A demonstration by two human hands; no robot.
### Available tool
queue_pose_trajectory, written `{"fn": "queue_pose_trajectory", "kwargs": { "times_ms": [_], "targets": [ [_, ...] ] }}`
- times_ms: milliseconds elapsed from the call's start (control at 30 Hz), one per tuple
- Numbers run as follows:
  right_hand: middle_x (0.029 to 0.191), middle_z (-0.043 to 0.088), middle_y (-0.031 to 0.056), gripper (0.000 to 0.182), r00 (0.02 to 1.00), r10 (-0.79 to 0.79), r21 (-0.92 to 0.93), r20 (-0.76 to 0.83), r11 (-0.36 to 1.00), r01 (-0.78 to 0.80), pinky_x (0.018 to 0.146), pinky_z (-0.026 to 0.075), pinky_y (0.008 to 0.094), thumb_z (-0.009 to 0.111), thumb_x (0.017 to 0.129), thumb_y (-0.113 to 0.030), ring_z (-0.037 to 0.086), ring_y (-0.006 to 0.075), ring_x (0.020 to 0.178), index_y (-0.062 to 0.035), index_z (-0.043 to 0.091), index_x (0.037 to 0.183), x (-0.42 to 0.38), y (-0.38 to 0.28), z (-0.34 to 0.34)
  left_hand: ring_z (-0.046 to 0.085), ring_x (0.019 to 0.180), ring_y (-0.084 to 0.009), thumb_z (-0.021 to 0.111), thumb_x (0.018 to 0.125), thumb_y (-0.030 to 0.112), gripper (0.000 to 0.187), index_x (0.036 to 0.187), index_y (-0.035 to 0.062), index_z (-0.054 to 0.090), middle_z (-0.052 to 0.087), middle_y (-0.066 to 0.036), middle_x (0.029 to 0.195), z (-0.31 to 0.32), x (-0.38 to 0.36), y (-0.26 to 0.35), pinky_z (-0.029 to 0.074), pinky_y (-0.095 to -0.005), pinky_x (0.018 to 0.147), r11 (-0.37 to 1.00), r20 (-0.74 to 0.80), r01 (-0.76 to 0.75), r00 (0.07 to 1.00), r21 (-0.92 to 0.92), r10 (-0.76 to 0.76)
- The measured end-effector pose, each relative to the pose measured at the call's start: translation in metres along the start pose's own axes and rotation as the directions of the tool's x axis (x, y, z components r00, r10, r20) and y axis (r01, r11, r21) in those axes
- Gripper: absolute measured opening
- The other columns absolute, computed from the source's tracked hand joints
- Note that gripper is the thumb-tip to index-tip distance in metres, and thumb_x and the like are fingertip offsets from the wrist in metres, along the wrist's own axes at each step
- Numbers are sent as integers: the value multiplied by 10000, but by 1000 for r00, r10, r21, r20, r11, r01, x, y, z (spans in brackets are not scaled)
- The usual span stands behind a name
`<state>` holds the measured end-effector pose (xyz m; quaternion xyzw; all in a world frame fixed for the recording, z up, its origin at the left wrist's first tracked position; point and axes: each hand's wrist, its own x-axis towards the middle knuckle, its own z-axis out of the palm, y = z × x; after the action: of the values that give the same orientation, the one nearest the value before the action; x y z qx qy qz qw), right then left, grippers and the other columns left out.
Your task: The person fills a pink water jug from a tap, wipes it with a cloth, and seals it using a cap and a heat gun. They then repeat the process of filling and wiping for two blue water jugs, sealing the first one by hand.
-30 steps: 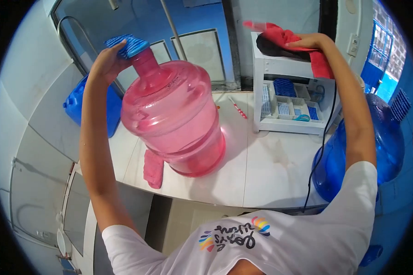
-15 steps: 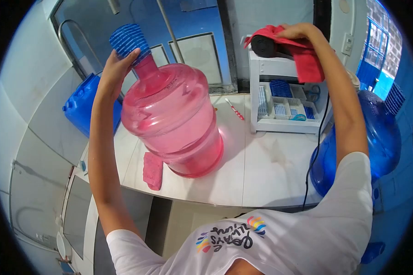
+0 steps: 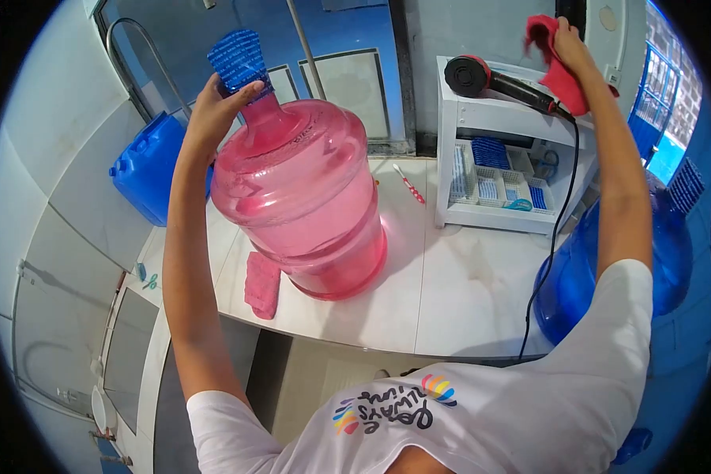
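A pink water jug (image 3: 308,182) stands on the white counter, with a blue printed shrink seal (image 3: 238,62) loose over its neck. My left hand (image 3: 217,110) is closed around the lower part of that seal at the neck, thumb across the front. Up at the right, my right hand (image 3: 573,49) grips a red cloth (image 3: 561,79), which hangs beside a white shelf. On the shelf top lies a red and black hair dryer (image 3: 513,88), uncovered, its black cord running down to the counter.
Small baskets (image 3: 490,186) of blue seals and scissors sit in the white shelf (image 3: 450,126). A toothbrush (image 3: 409,186) and a folded pink cloth (image 3: 261,286) lie near the jug. A blue jug (image 3: 584,268) stands right; a blue jerrycan (image 3: 144,170) is at left.
My right hand has lifted the red cloth off the hair dryer and moved it up and to the right. My left hand stays at the seal on the pink jug's neck.
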<state>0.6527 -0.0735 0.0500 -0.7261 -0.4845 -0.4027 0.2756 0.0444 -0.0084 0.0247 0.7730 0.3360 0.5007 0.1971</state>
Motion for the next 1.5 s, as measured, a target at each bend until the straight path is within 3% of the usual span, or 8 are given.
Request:
{"fn": "queue_pose_trajectory", "kwargs": {
  "times_ms": [100,200,300,367,467,700,900,1500],
  "targets": [
    [1169,486,303,511,966,-258,-380,-9,895,235,873,428,457,502,833,-221,500,489,1030,-57,318,1280,-2,36,44,607,815,-170,723,753,330,459,1014,-9,556,634,-103,903,4,-4,-1,465,-279,762,1000,33,-24,999,10,23],
    [1209,480,267,669,593,-207,40,778,959,282,880,434,390,642,711,-254,524,444,1023,-61,382,1297,8,18,23,608,782,-169,738,733,324,451,968,-18,562,640,-103,867,19,-20,14,471,-289,741,951,-122,104,990,291,-70],
    [1075,583,244,592,553,10,217,833,914,-343,834,458,366,698,607,-260,575,370,975,-5,562,1124,-41,-126,-49,599,837,-167,753,717,282,488,1022,-26,527,629,-119,920,16,-20,0,464,-289,767,993,-72,76,995,93,-70],
    [1060,616,191,539,457,-108,10,883,977,211,851,456,392,682,579,-278,590,290,1007,-81,613,1077,-40,-140,-3,593,860,-174,754,716,269,510,1057,-20,507,621,-121,949,7,-20,-2,459,-293,781,996,4,89,996,16,-90],
    [950,639,191,339,812,-73,22,579,997,74,769,483,411,634,621,-212,607,363,902,-49,663,918,-77,-142,-8,582,899,-184,759,708,277,575,1116,-8,472,605,-127,993,0,-17,-11,449,-299,808,992,112,99,990,-73,-91],
    [749,639,187,355,973,-25,387,228,919,-67,655,478,372,669,714,-309,632,283,700,12,638,863,-59,-142,-49,577,898,-191,741,694,370,629,1119,-2,464,592,-112,966,23,-7,2,436,-292,838,978,-78,190,977,-89,-197],
    [862,634,44,334,855,-122,856,503,-66,-513,695,506,302,719,665,-190,593,134,776,-52,615,950,-95,-196,-159,574,751,-127,701,750,255,321,946,39,565,603,-54,831,24,-6,-15,461,-269,704,984,-97,72,991,-162,-88],
    [759,626,103,402,777,-361,847,516,76,-527,485,517,200,704,695,-273,588,102,522,10,582,954,-108,-269,-236,609,870,-341,729,647,361,688,1058,-103,431,598,-242,945,37,-9,-20,476,-375,768,985,-337,95,941,147,-41]
  ]
}}
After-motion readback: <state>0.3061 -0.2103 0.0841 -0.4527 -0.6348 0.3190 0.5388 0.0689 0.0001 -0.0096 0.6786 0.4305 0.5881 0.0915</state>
